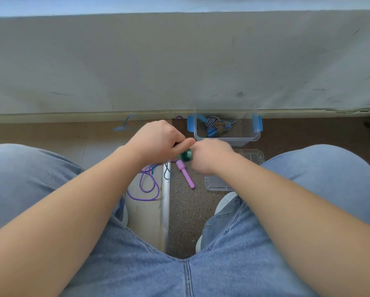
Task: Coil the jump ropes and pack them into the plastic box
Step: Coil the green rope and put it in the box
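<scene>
Between the knees, at the centre of the view, both hands meet on one item. The left hand (158, 139) is curled, thumb pressed onto the green rope (186, 155). The right hand (209, 155) closes on the same bundle from 3 o'clock, its fingers hidden under the knuckles and slightly blurred. The bundle is held above the floor, not yet packed.

The plastic box (239, 140) stands open at 1 o'clock of the hands, against the wall base, with a striped rope (214, 123) already coiled inside. Its lid (250, 156) lies on the floor at 4 o'clock of the hands. A purple rope (149, 185) lies uncoiled at 7 o'clock, its handle (185, 173) directly below the green bundle.

Risks noted:
- A dark strand (166, 172) hangs below the hands, close to the purple loops. If it belongs to the green rope, it could snag them and drag both along.
- Releasing either grip before the coil is secured would likely let it spring loose.
- The striped rope takes up much of the box, so a loose coil may not seat.
</scene>
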`<state>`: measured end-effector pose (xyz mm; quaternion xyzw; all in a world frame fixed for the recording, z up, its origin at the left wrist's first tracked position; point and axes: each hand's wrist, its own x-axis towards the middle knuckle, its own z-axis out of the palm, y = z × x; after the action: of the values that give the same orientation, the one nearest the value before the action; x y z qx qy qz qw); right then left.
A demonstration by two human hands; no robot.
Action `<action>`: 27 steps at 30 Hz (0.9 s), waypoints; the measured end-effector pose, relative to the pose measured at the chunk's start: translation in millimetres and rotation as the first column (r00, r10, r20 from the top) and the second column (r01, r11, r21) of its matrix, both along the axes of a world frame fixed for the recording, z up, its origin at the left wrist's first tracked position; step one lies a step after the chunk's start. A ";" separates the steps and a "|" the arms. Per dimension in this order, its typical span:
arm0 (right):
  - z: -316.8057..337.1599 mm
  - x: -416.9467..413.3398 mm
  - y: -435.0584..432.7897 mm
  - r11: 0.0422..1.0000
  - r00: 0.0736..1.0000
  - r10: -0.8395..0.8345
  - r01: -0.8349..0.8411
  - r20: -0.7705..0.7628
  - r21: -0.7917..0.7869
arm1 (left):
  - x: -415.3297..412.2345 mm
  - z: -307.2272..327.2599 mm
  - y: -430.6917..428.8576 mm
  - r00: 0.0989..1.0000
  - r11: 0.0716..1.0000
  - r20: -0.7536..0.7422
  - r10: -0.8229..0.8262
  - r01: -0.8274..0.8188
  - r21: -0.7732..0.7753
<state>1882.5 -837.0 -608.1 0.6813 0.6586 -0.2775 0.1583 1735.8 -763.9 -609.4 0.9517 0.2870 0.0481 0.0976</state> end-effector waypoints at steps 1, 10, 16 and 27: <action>1.7 -5.2 -1.3 0.996 0.995 0.085 -0.085 -0.049 -0.009 | -2.4 0.2 3.4 0.999 0.999 0.006 0.039 -0.039 0.005; 16.0 6.7 3.7 0.936 0.621 -0.196 0.349 -0.759 0.043 | -8.7 -9.6 17.9 0.865 0.782 0.102 0.492 -0.387 -0.489; 1.7 22.7 16.9 0.800 0.833 -0.444 0.534 -0.330 0.272 | 8.8 -8.5 -6.1 0.985 0.935 -0.049 0.167 -0.174 -0.309; -1.6 3.4 3.7 0.970 0.970 0.240 -0.241 -0.036 -0.033 | 4.6 8.9 3.1 0.986 0.980 -0.049 0.162 -0.155 0.128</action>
<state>1885.9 -833.3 -609.8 0.5889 0.7336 -0.2790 0.1929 1740.3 -760.8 -600.5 0.9310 0.3612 0.0452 0.0259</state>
